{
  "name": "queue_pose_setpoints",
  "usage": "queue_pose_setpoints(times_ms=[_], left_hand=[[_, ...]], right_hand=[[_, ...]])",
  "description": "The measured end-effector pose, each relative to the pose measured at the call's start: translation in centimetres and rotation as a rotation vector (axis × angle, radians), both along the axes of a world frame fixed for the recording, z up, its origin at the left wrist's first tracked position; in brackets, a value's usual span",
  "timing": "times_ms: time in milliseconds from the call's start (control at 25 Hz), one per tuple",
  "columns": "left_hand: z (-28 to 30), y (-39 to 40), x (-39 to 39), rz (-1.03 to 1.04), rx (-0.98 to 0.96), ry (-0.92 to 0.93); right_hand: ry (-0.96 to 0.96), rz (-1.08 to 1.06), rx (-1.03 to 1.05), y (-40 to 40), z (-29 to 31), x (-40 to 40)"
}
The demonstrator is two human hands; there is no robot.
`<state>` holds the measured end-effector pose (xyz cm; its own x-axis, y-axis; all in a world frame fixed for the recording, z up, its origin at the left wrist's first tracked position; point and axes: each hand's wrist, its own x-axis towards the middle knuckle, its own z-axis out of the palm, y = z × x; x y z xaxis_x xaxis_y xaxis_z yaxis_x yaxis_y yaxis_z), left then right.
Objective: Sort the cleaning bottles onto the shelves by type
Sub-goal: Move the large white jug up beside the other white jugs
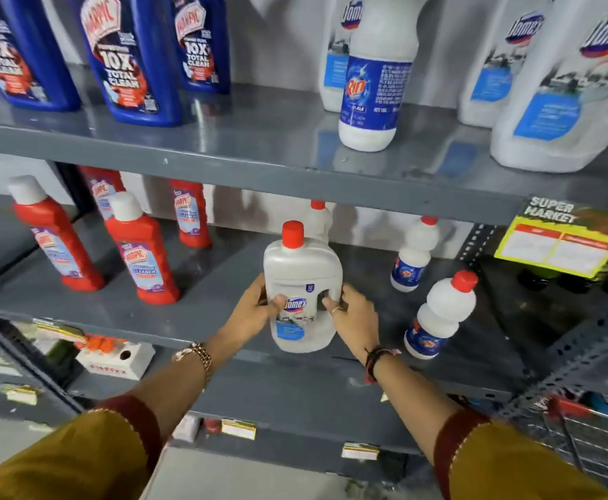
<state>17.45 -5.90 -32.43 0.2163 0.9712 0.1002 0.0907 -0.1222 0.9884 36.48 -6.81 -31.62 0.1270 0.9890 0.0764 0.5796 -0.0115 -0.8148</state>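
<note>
Gripping a white Domex bottle (302,294) with a red cap from both sides, the person is holding it upright at the front edge of the middle shelf (201,283), roughly at the centre of the view. The left hand (250,315) is wrapping the bottle's left flank with the thumb lying across the label, and the right hand (353,315) is clasping the right flank, fingers curled onto the front. Whether the base is already resting on the shelf or hanging just clear of it cannot be told.

At nine o'clock from the bottle, red Harpic bottles (143,250) are standing in a group; at three o'clock, small white Rin bottles (439,315) are standing, and another white red-capped bottle (318,220) is sitting just behind at twelve o'clock. On the top shelf (259,138), larger Domex bottles (562,99) are gathering at one to two o'clock, beside a lone Rin bottle (374,84), with blue Harpic bottles (129,59) at eleven.

The step in hand looks like placing or repositioning this Domex bottle. The next move probably calls for deciding its group: either setting it by the like bottle behind, or lifting it toward the Domex row above without knocking the shelf lip.
</note>
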Motion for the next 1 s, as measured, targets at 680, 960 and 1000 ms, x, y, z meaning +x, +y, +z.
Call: queue_pose_setpoints(times_ms=[680, 960, 1000], left_hand=[[27.7, -9.2, -7.7, 0.265, 0.614, -0.157], [31.8, -1.3, -5.7, 0.248, 0.396, -0.16], [32.2, -0.5, -5.5, 0.229, 0.354, -0.168]], right_hand=[[0.169, 0.351, 0.586, -4.8, 28.2, -7.6], [0.292, 0.211, 0.511, 2.1, 30.5, -7.6], [0.303, 0.2, 0.489, 2.7, 30.5, -7.5]])
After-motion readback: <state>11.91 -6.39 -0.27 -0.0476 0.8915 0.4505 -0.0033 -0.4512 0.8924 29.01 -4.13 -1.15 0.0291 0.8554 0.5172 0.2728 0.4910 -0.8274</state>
